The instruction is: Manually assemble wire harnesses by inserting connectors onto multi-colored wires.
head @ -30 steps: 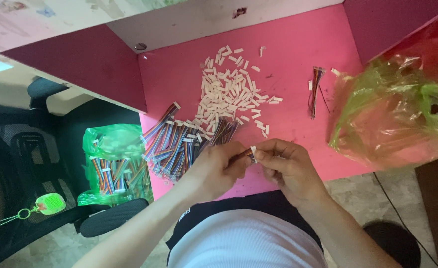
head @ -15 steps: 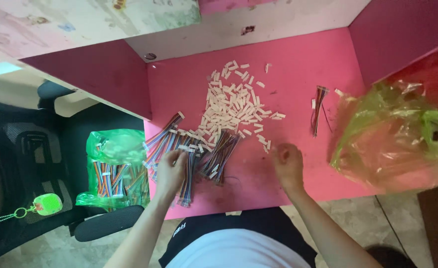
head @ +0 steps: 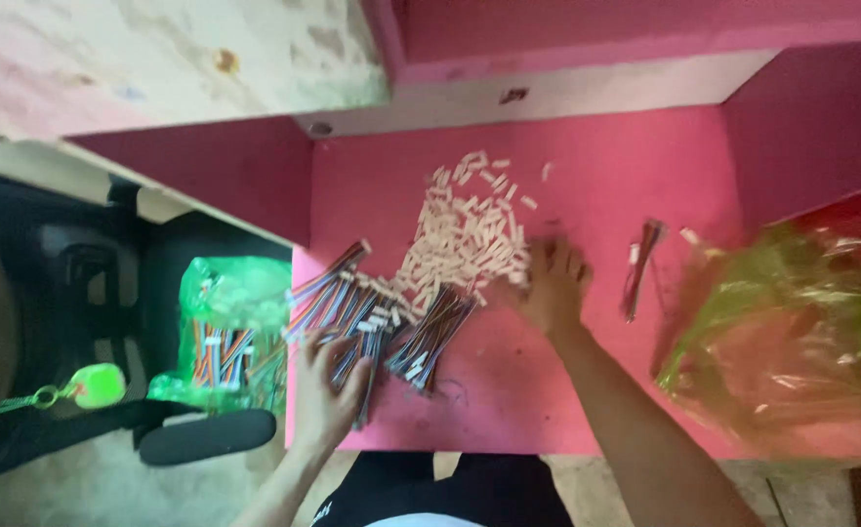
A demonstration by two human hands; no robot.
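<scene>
My left hand (head: 328,390) lay spread on the wire bundles (head: 372,322) near the bench's front edge. My right hand (head: 548,283) reached open — empty — into the white connectors (head: 465,239); most looked unfitted.

Pink partitioned table (head: 645,410), black chair (head: 79,293), pale floor (head: 79,498).

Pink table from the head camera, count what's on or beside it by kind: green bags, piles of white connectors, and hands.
Green plastic bags: 2, bag on the right and bag on the left
White connector pile: 1
Hands: 2, left hand and right hand
Total: 5
</scene>
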